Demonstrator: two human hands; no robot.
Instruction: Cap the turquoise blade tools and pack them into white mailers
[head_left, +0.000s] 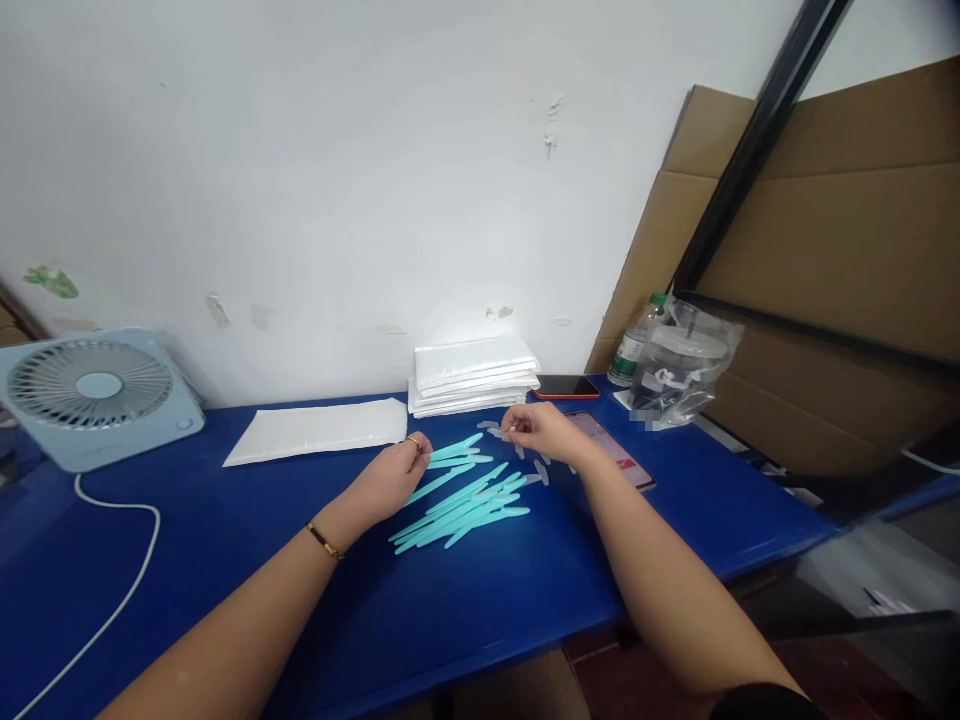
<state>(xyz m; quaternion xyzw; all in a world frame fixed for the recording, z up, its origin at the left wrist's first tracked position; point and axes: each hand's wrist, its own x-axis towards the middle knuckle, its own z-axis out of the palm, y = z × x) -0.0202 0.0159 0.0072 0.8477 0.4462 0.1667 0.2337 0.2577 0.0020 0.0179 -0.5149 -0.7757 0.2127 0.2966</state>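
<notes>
My left hand (pixel 394 475) is closed at the left side of the pile, its fingers on slim teal eyebrow razors (pixel 454 452) that stick out to the right. Below and to the right, several more teal razors (pixel 465 510) lie loosely heaped on the blue table (pixel 337 590), mostly pointing up and right. My right hand (pixel 536 428) is pinched above small clear plastic blade covers (pixel 541 472), which lie scattered under and beside it. A small pale piece, apparently one such cover, shows at its fingertips; the fingers partly hide it.
A stack of white padded mailers (pixel 472 375) stands against the wall, with a single mailer (pixel 319 430) to its left. A phone (pixel 611 450) lies under my right forearm, another phone (pixel 566 387) behind. Fan (pixel 97 390) at left; bottle (pixel 630 345) and bagged jar (pixel 682 365) at right.
</notes>
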